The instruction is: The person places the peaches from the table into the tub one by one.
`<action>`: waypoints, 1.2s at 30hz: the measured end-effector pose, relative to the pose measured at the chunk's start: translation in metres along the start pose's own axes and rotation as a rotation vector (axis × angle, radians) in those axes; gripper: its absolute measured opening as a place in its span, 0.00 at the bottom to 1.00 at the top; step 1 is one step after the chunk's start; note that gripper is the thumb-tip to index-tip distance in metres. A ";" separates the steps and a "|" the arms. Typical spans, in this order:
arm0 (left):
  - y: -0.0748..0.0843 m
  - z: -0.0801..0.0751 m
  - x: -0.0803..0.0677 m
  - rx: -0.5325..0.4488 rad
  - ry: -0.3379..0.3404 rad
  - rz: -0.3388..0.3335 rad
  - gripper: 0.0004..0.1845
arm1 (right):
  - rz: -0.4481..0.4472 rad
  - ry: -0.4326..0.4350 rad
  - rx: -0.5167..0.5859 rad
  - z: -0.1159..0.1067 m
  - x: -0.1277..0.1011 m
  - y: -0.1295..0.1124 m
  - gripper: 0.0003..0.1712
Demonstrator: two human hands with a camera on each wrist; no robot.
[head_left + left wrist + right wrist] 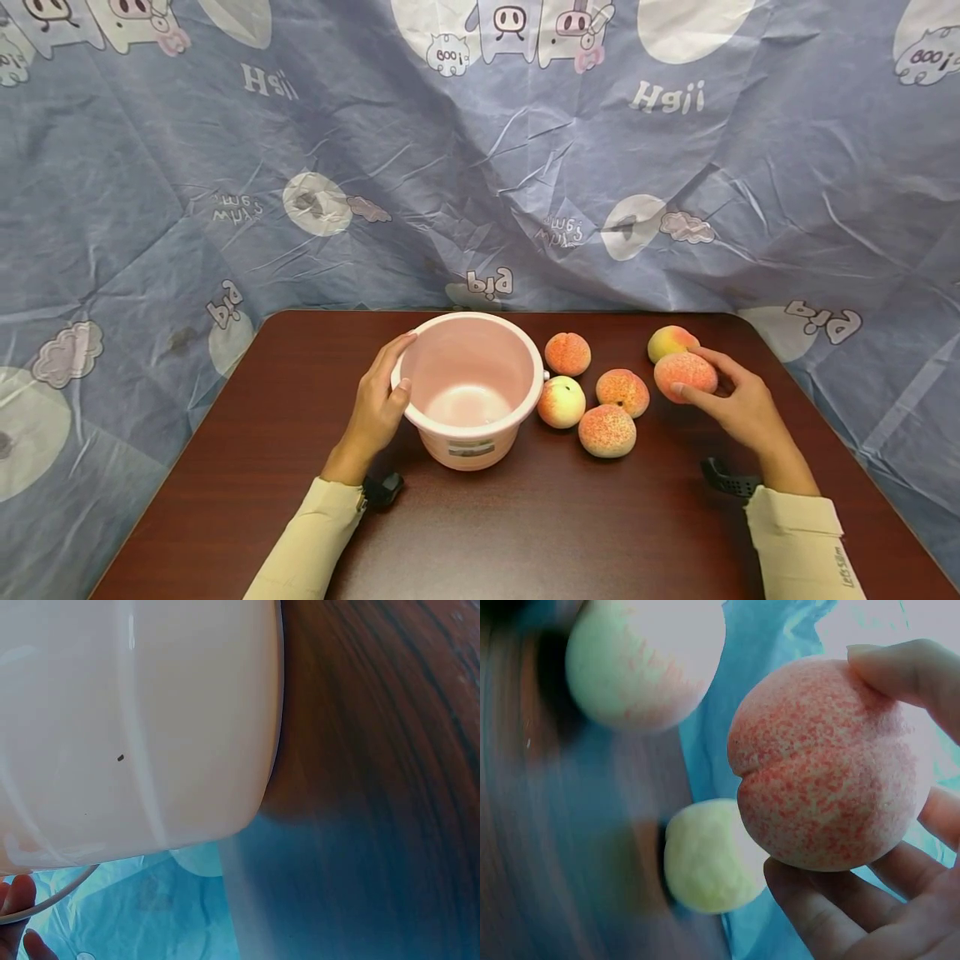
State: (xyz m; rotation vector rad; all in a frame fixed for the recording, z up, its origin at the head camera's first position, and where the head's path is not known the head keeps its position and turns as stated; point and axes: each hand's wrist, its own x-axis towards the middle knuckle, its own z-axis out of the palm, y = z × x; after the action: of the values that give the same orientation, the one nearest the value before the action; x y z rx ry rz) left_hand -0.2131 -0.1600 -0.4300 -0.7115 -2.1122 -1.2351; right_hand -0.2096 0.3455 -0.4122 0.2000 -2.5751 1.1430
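Note:
A pale pink plastic bucket stands on the table left of the peaches, and its inside looks bare. My left hand grips its rim from the left, thumb over the edge. In the left wrist view the bucket's side fills much of the picture, with fingertips by a thin curved handle. Between thumb and fingers, my right hand holds a reddish speckled peach. Behind that peach sits a yellow-red peach. The held peach shows its crease in the right wrist view.
Right of the bucket lie several more peaches: an orange one, a pale yellow one close against the bucket, a red-orange one and a speckled one. The dark wooden table ends at a blue printed cloth.

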 end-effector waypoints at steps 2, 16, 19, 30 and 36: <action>0.000 0.000 0.000 0.003 0.001 -0.001 0.33 | -0.003 0.008 0.003 0.001 0.000 -0.006 0.37; 0.000 0.001 -0.001 -0.008 0.011 -0.011 0.33 | -0.014 0.022 0.064 0.011 0.000 -0.030 0.40; -0.001 0.001 -0.001 -0.004 0.012 -0.013 0.33 | -0.003 0.022 0.062 0.013 0.001 -0.035 0.40; -0.002 0.002 0.000 -0.003 0.007 -0.013 0.33 | -0.051 0.023 0.131 0.022 0.006 -0.051 0.35; 0.000 0.002 0.000 0.003 0.007 -0.022 0.34 | -0.073 0.001 0.162 0.025 0.008 -0.064 0.35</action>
State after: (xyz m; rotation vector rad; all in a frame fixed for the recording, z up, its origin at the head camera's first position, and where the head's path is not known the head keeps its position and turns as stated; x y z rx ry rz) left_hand -0.2136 -0.1588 -0.4309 -0.6832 -2.1205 -1.2445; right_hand -0.2068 0.2837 -0.3805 0.3271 -2.4531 1.3241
